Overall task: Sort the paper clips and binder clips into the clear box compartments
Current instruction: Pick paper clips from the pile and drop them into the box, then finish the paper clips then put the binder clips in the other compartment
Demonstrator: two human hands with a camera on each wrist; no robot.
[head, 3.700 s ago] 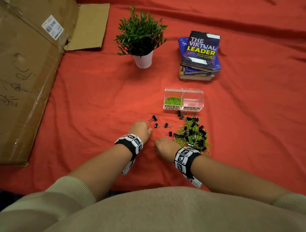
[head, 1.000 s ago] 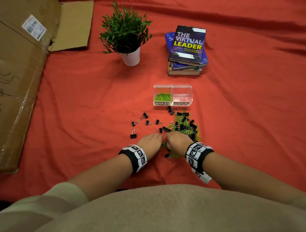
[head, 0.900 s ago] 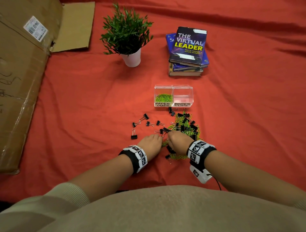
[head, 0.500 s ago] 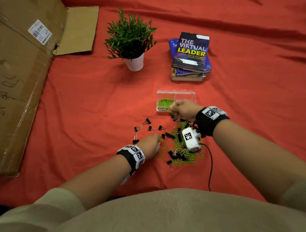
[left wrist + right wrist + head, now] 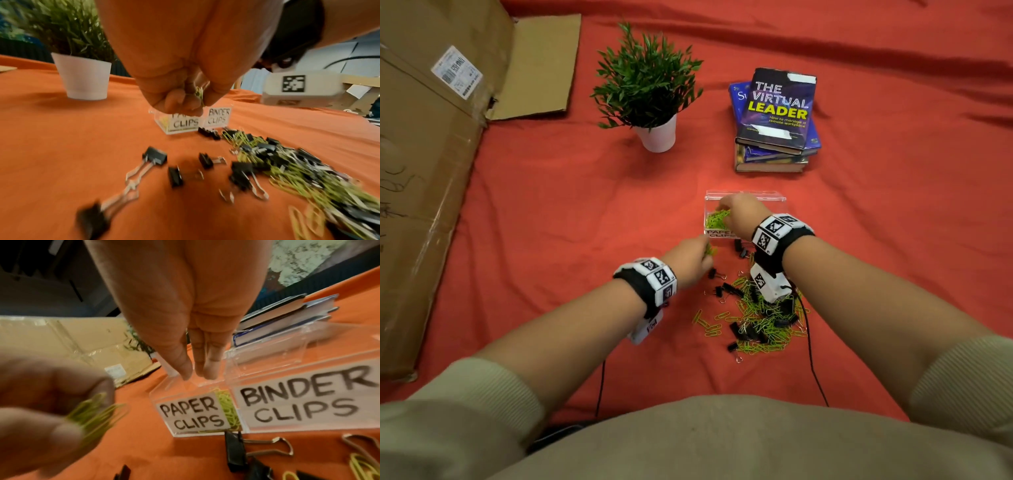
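The clear box (image 5: 774, 198) has two front labels, PAPER CLIPS (image 5: 191, 413) and BINDER CLIPS (image 5: 298, 395). Green paper clips (image 5: 714, 219) lie in its left compartment. My right hand (image 5: 722, 207) hovers over that compartment, fingers (image 5: 186, 369) straight, pointing down and holding nothing. Just in front of the box, my left hand (image 5: 703, 251) pinches a small bunch of green paper clips (image 5: 96, 408), also seen between its curled fingertips (image 5: 211, 99). A mixed pile of green paper clips and black binder clips (image 5: 760, 318) lies nearer me.
Loose black binder clips (image 5: 156, 156) lie left of the pile on the red cloth (image 5: 551, 205). A potted plant (image 5: 650, 89) and a stack of books (image 5: 775, 120) stand behind the box. Flattened cardboard (image 5: 421, 171) covers the left side.
My right hand left the pile, reached forward over the box's paper clip compartment and straightened its fingers. My left hand rose from the pile's edge toward the box with paper clips pinched.
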